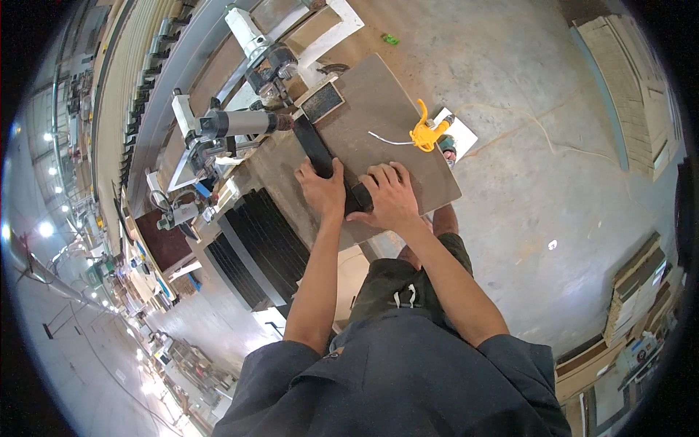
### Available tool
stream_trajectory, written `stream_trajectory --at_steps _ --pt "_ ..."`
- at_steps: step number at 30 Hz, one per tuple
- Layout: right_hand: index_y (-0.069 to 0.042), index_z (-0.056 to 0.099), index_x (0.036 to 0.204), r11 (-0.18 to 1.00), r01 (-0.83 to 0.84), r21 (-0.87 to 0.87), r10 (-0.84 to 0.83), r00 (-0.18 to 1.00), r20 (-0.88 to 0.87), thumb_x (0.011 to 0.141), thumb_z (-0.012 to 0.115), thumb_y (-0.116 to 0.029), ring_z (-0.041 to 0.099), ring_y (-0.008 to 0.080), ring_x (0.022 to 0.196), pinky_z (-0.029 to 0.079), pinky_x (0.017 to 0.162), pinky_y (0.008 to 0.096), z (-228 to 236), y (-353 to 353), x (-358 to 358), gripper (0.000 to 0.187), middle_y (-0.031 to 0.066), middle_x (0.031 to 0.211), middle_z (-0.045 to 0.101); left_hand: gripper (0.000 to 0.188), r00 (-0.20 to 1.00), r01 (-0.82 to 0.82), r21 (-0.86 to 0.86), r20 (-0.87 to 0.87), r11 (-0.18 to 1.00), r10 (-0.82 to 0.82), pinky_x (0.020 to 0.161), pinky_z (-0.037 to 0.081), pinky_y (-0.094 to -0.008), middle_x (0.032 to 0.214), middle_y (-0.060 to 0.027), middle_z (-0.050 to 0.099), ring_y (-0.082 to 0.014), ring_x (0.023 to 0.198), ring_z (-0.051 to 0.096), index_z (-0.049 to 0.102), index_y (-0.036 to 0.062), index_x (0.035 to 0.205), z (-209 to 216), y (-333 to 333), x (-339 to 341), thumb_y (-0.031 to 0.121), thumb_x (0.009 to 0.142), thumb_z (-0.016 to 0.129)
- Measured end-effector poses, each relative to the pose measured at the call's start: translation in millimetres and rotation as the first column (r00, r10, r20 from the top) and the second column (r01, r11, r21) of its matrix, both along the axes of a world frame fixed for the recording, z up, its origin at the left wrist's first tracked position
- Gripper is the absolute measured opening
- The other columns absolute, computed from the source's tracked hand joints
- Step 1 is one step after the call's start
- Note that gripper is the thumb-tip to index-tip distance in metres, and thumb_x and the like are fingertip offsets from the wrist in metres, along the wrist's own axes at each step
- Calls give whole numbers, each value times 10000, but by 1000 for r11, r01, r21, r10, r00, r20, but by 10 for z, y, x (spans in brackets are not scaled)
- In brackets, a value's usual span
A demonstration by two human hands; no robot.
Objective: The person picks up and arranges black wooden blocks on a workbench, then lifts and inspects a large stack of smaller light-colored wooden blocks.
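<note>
You have a long, narrow black strip (313,143) lying slantwise on the brown surface (411,171), its far end at the left edge, toward the machine, and its near end running in toward the edge by your body. It looks straight and slim, with parallel sides, a flat upper face and an even, dull darkness (any fine texture is too small to tell). Your left hand (324,193) is closed around its middle stretch, fingers bent over one side and thumb along the other. Your right hand (391,197) arches near its near end, fingers and thumb moderately apart with a short dark piece (362,194) between them; you cannot tell whether that belongs to the strip, or how firmly the hand grips. Beyond the far end, a dark rectangular block (322,101) sits near the left edge, and a yellow air gun (428,134) lies at the right edge, between the far and right corners.
</note>
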State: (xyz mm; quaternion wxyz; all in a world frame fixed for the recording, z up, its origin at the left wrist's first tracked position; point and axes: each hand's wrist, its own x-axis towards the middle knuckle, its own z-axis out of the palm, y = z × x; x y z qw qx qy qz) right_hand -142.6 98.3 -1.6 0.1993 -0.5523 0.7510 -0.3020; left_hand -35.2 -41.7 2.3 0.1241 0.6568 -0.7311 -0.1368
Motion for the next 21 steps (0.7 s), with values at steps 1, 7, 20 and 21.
stream_trajectory --at_steps 1,7,20,21 --pt "-96 674 1326 1000 15 -11 -15 1000 23 815 739 -781 502 313 1384 278 1273 555 -12 5 1 856 101 1377 602 747 1000 -3 45 13 999 3 985 560 -578 1384 -314 564 -510 1227 638 584 -27 1433 42 29 0 469 929 825" --pt "-104 680 1311 999 32 -31 -33 999 -6 911 663 -752 499 326 1376 278 1266 560 -68 -29 26 762 102 1364 607 724 1000 13 56 6 998 -13 947 542 -532 1263 -212 600 -429 1088 639 603 -3 1432 76 137 184 431 909 851" --pt "-145 683 1302 999 37 -15 -37 999 -25 991 676 -568 517 333 1338 314 1236 552 -9 -109 84 524 94 1338 620 562 571 -128 564 -631 816 525 1050 504 -390 1438 -122 641 -279 1175 655 567 -16 1517 16 191 955 290 1046 585" --pt "-148 685 1299 999 42 -5 -42 999 -29 993 679 -553 517 333 1339 315 1236 549 2 -125 88 508 91 1337 622 587 413 132 618 -745 775 524 1039 532 -373 1329 -170 689 -252 1148 680 513 -87 1516 13 187 1084 248 1035 512"
